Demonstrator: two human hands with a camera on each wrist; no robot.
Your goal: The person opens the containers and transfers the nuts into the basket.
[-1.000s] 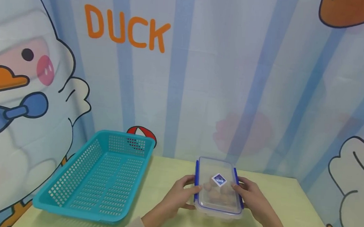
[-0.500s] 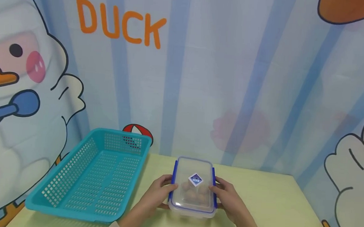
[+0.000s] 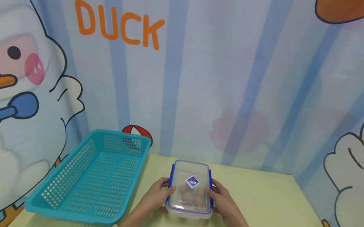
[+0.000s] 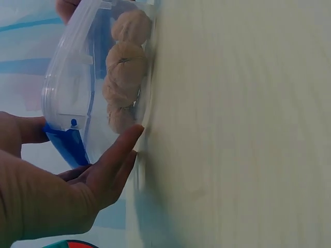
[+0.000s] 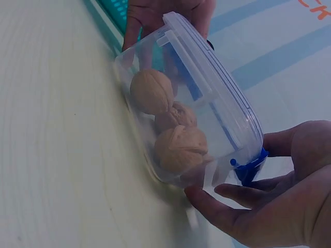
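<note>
A clear plastic food container [image 3: 182, 171] with a blue-edged lid, blue side clips and a diamond-shaped label is held between both hands. Several walnuts [image 4: 125, 64] lie inside it, also visible through the wall in the right wrist view. My left hand [image 3: 154, 196] grips the left side, thumb on the lid's edge and fingers reaching underneath. On the opposite side my right hand [image 3: 223, 199] grips it in the same way. The container is level and close to the table; whether its base touches the surface, I cannot tell.
A turquoise perforated plastic basket [image 3: 138, 179] with nothing in it stands to the left on the pale yellow table [image 3: 257, 203]. Behind the table hangs a striped curtain [image 3: 196, 76] with cartoon ducks and orange lettering.
Both hands have carried the container leftward, toward the basket, and it now sits slightly lower and nearer. The head view has shifted a little too. The grip is unchanged.
</note>
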